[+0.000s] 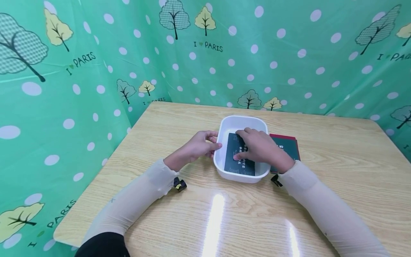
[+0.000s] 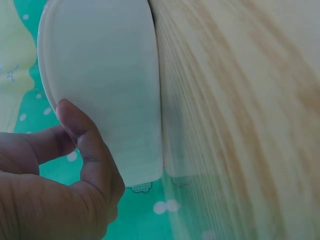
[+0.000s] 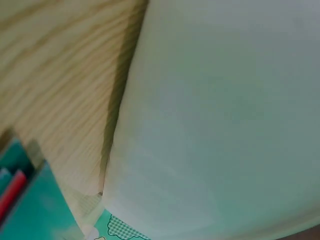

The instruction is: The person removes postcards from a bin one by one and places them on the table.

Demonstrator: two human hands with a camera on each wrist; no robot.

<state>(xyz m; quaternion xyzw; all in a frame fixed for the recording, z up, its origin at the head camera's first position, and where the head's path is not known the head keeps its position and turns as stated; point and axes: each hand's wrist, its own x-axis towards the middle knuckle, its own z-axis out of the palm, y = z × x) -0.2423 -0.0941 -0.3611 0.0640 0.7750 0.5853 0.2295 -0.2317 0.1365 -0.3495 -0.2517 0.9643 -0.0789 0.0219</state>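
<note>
A white plastic tub (image 1: 242, 177) stands on the table, with a dark booklet (image 1: 233, 166) with pale lettering lying inside it. My left hand (image 1: 201, 145) pinches the tub's left rim between thumb and fingers; in the left wrist view the thumb lies along the tub's outer wall (image 2: 105, 60). Reaching in from the right, my right hand (image 1: 257, 144) rests over the booklet. Its thumb and fingers are spread apart, the thumb on the cover and the fingertips near the far edge. The tub's side (image 3: 210, 125) fills most of the right wrist view, and the right hand is hidden there.
Just right of the tub lies a stack of dark green and red booklets (image 1: 290, 148), partly behind the right forearm. Small black devices sit by the left wrist (image 1: 179, 185) and right wrist. A green patterned curtain (image 1: 212, 82) hangs behind the wooden table (image 1: 179, 123).
</note>
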